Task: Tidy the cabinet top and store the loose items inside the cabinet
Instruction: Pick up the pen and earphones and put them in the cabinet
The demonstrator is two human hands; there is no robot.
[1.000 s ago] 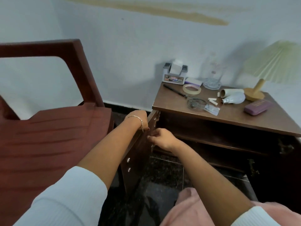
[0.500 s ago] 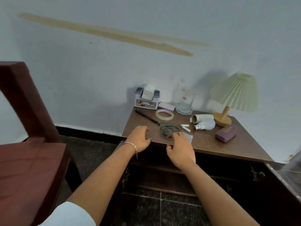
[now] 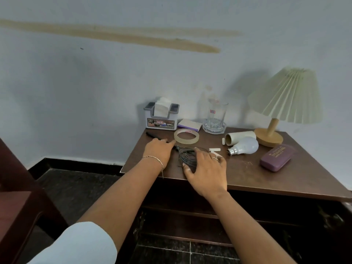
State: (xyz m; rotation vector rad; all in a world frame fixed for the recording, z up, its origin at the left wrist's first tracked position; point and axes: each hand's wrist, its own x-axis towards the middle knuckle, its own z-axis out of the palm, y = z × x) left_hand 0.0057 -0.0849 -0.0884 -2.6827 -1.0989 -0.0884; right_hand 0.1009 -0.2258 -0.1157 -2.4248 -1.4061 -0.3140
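On the brown cabinet top [image 3: 245, 176], my left hand [image 3: 159, 150] lies flat with straight fingers over a black pen [image 3: 151, 135], fingertips next to a clear tape ring [image 3: 186, 136]. My right hand [image 3: 206, 168] rests with spread fingers on a tangle of thin black wire [image 3: 185, 154]. Further right lie small white pieces [image 3: 214, 149], a white tube [image 3: 240, 137], a light bulb [image 3: 245, 147] and a purple case [image 3: 276, 157]. The cabinet stands open below, showing a dark shelf [image 3: 190, 212].
Against the wall stand a tissue box [image 3: 162, 119], a purple notepad [image 3: 189, 125], a drinking glass [image 3: 216, 115] in a glass dish and a pleated lamp [image 3: 285, 100] at the back right. A dark red chair [image 3: 17, 210] is at the left.
Both hands left the cabinet door and came up onto the top. In the last half second they moved further in, the left over the pen, the right onto the wire.
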